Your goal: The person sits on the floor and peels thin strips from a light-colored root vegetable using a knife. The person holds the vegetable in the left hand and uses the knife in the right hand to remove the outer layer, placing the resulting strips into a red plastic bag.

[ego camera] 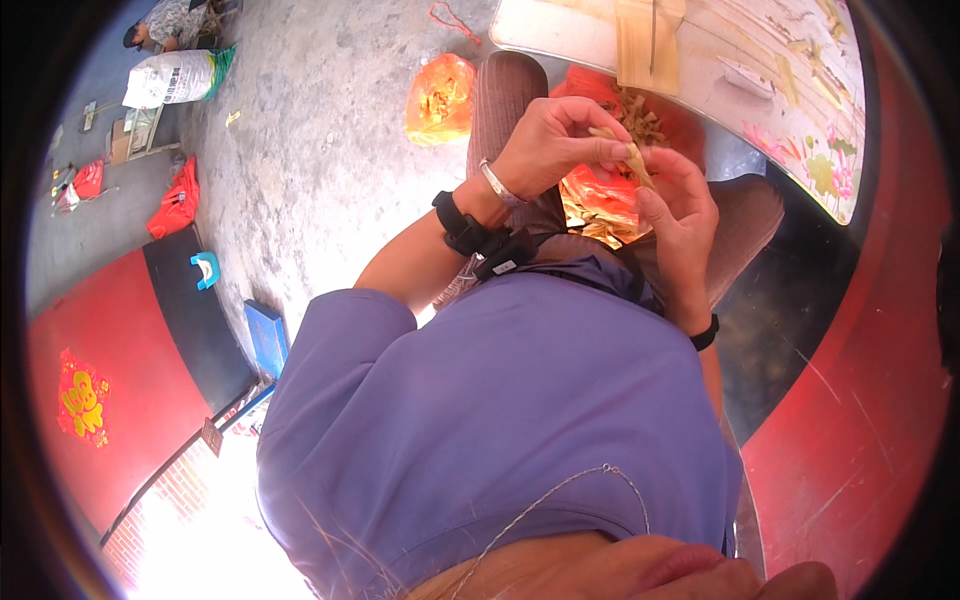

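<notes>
My left hand [555,142] and my right hand [681,210] are close together above my lap. A small, pale yellow folded strip [638,166] runs between them, pinched by the thumb and fingers of each; its material is unclear. Beneath the hands, between my knees, a red plastic bag [600,189] holds many similar yellowish pieces. More of these pieces [637,116] show just beyond my fingers. The left wrist wears a metal bangle and a black band, the right wrist a black band.
A table [555,34] with a wooden block [649,45] and loose strips stands ahead to the right. An orange-red bag of pieces [441,97] lies on the floor beside my left knee. Far left are a person [176,26], a white sack [169,79] and a blue stool [205,270].
</notes>
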A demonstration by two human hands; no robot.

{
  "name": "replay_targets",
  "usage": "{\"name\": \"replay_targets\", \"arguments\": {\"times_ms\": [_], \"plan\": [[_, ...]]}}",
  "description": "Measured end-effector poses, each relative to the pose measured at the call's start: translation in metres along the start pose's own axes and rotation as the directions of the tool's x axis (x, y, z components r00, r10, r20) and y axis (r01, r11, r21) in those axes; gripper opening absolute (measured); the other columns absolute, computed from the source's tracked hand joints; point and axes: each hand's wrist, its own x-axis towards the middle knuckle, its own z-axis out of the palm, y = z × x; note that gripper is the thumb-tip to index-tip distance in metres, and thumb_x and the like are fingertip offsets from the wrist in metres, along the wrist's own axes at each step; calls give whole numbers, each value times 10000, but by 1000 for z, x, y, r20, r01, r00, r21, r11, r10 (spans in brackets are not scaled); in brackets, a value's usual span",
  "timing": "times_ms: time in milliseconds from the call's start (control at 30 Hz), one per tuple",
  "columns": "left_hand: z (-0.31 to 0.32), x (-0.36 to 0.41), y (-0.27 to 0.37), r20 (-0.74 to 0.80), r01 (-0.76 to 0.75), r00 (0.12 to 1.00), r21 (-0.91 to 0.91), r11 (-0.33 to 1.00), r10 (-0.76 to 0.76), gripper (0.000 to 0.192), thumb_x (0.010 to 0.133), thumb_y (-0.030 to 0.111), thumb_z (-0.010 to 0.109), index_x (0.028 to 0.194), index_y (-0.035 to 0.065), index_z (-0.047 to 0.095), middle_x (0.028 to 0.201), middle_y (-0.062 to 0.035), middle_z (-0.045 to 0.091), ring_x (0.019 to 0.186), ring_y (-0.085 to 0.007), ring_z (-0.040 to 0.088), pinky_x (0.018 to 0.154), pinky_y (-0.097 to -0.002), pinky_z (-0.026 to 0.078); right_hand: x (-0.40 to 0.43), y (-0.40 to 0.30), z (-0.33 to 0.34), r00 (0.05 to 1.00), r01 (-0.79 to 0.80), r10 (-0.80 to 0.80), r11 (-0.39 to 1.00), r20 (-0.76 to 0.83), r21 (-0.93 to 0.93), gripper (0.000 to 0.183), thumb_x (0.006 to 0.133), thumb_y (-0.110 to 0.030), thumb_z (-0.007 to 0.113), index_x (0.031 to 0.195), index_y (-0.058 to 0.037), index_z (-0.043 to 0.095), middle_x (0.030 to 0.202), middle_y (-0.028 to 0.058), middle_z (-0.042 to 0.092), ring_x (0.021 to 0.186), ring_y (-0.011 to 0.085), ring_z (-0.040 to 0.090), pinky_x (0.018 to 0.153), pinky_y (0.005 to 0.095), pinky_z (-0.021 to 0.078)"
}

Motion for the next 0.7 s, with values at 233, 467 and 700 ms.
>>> {"name": "replay_targets", "arguments": {"times_ms": [233,467,700], "plan": [[-3,1,-9,151,56,987,-9,998,-54,68,793,11,675,820,-17,619,781,-88,655,648,-125,626,602,-237,522,24,14,-14,932,124,-166,981,321,149,286,771,60,657,1033,20,549,986,66,584,827,99,586,653,201,460],[-22,6,-12,-64,-12,998,-131,991,3,31,830,10,627,833,-8,601,758,-93,643,631,-136,621,570,-250,518,18,2,-14,998,56,-57,984,0,169,187,772,54,664,948,17,610,919,26,568,743,71,524,609,181,417],[-14,13,30,76,-221,969,-156,963,234,52,829,21,635,848,0,590,750,-82,630,631,-132,611,573,-258,516,22,-36,-15,961,275,-252,905,111,-324,100,834,5,624,924,35,656,765,20,583,676,60,508,594,185,394]]}}
